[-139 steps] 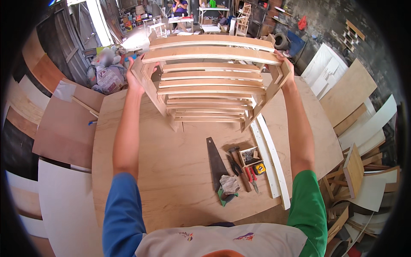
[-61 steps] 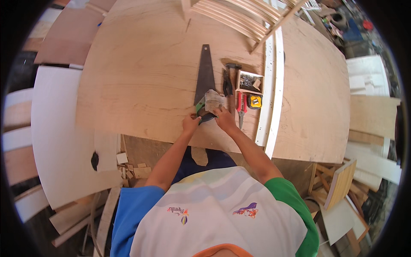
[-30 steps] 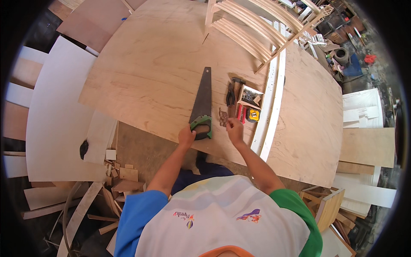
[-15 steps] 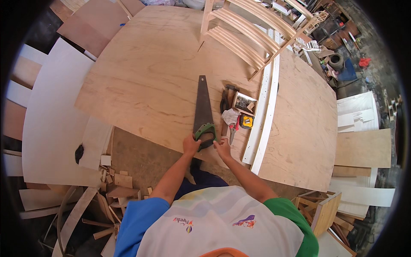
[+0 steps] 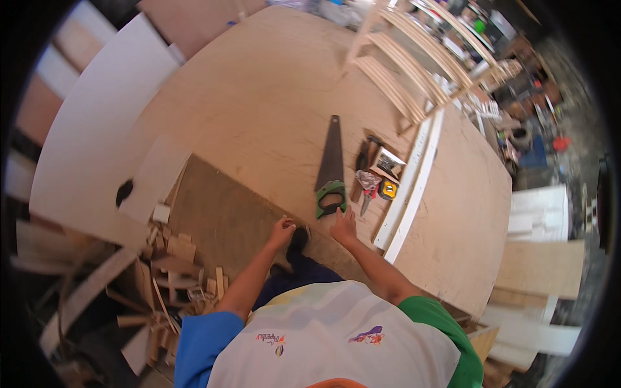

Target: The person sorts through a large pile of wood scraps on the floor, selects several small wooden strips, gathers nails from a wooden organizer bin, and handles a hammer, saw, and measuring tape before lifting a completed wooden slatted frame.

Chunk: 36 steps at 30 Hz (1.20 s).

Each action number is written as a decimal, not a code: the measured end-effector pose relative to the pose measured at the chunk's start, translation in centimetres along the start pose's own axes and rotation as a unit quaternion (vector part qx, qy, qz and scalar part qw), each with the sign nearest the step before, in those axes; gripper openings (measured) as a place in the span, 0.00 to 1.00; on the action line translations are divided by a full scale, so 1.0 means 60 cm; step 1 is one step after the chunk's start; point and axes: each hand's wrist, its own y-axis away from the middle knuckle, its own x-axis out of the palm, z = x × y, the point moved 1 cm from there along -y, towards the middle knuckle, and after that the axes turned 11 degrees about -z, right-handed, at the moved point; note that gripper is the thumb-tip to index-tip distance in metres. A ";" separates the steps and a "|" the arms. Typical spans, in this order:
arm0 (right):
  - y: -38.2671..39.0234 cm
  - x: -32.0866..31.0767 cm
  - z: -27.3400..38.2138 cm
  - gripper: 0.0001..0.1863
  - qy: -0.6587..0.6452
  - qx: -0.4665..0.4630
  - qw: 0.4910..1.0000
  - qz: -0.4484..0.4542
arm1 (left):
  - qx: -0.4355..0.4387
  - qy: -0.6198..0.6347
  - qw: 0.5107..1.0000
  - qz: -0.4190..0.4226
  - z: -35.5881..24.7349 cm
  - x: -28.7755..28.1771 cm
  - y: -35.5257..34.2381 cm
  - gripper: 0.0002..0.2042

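A hand saw [image 5: 332,158] with a dark blade and a green handle lies flat on the plywood sheet [image 5: 246,97], its handle toward me. My right hand [image 5: 343,224] is at the near end of the handle, fingers stretched out and touching it without gripping. Off to the left, my left hand [image 5: 283,230] hovers past the sheet's near edge, apart from the saw. Its fingers are loosely bent, and I see nothing in them. Right of the saw are pliers [image 5: 367,202] with red grips, a yellow and black tape measure [image 5: 387,189] and a small box of metal bits [image 5: 389,164].
Long white strips [image 5: 412,183] run along the sheet's right side. A slatted wooden frame [image 5: 414,71] stands at the far right. Wood offcuts [image 5: 181,249] pile up at the lower left, beside a large white panel [image 5: 97,123]. More boards [image 5: 540,268] lean at the right.
My left hand has let go of the saw handle and drawn away to the left. My right hand has loosened to a light touch. The view has shifted, moving the whole scene in the picture.
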 end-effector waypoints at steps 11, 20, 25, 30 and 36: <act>0.044 0.094 0.328 0.17 -0.221 -0.431 0.864 0.140 | -0.054 0.289 0.868 -0.400 0.058 -0.231 0.252 0.07; 0.175 0.158 0.494 0.12 -0.177 -0.586 0.681 0.402 | -0.126 0.386 0.639 -0.654 0.129 -0.238 0.518 0.07; 0.247 0.161 0.531 0.12 -0.085 -0.562 0.643 0.514 | -0.127 0.429 0.521 -0.727 0.154 -0.168 0.591 0.06; 0.330 0.175 0.552 0.11 -0.036 -0.622 0.560 0.546 | -0.107 0.455 0.478 -0.743 0.185 -0.126 0.641 0.06; 0.451 0.172 0.592 0.12 -0.004 -0.610 0.557 0.563 | -0.103 0.484 0.447 -0.745 0.229 -0.153 0.708 0.06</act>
